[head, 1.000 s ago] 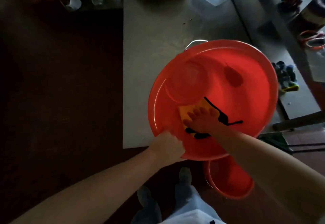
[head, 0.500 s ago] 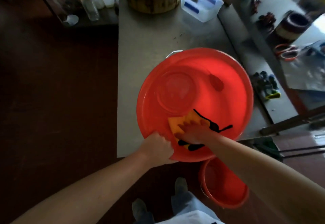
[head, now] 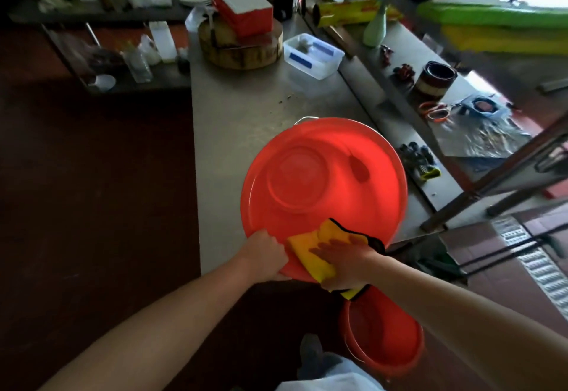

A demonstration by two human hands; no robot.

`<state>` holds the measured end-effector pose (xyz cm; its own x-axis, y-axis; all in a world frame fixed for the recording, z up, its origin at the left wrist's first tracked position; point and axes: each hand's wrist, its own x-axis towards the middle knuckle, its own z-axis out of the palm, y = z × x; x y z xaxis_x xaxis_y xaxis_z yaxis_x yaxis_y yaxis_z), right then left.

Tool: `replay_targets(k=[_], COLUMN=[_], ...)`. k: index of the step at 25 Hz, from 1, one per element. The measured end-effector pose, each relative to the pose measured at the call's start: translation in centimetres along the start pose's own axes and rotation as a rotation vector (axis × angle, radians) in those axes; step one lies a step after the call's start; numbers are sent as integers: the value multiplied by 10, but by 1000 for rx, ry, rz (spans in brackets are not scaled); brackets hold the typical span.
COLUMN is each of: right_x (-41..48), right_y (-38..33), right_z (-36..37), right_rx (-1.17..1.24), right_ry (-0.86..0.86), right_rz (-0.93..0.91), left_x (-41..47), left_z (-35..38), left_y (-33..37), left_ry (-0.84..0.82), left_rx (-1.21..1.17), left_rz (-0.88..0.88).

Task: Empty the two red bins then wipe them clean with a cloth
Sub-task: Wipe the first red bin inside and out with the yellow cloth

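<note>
A large red bin (head: 322, 175) stands tilted toward me on the near end of the steel table (head: 246, 108), its inside empty. My left hand (head: 266, 257) grips its near rim. My right hand (head: 344, 260) lies flat with spread fingers on a yellow cloth with black trim (head: 310, 250), pressing it against the bin's near inner wall and rim. A second, smaller red bin (head: 384, 335) sits on the floor below my right forearm, next to my foot; it looks empty.
At the table's far end stand a round wooden block (head: 239, 49) with a red-and-white box on it and a clear plastic tub (head: 313, 55). A second counter on the right holds gloves (head: 418, 160), scissors and small items. Dark floor lies to the left.
My right hand has drawn the cloth from the bin's lower inside wall back to the near rim. My view has lifted, showing more of the table's far end.
</note>
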<state>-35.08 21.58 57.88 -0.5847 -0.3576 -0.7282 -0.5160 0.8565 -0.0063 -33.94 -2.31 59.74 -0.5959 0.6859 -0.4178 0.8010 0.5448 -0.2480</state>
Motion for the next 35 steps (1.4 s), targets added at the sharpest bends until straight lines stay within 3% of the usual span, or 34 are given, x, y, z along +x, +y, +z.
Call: replay_targets(k=[7,13,15,19,21,27,32,35], right_x=[-18,-14,-15,-12,-14,-19,-11,-5], right_y=[12,8,12,11,13,20,18,22], right_z=[-10,-21,-22,-23,-21,-31,-32,-31], right_rx=[-225,-309,-285,-213,-194,-291,-222,-129], right_ry=[163,287,286,293,261,273,288,210], right_rz=[29,-42,-38,-25,-24,-33,-55,-16], left_x=[-37,-41,-24,11,12,-9,17,26], left_z=[-25,-30,-25,-16,-8,-2,-4,-3], left_y=[-56,-57,-25,27,32,-33,-1,12], left_ry=[-87,-249,-205,39,102,-54,76,132], left_rx=[275,233,70,-308,-274,-18,-123,-155], left_rz=[-69,-155,-179,-331,-332,-238,-272,-276])
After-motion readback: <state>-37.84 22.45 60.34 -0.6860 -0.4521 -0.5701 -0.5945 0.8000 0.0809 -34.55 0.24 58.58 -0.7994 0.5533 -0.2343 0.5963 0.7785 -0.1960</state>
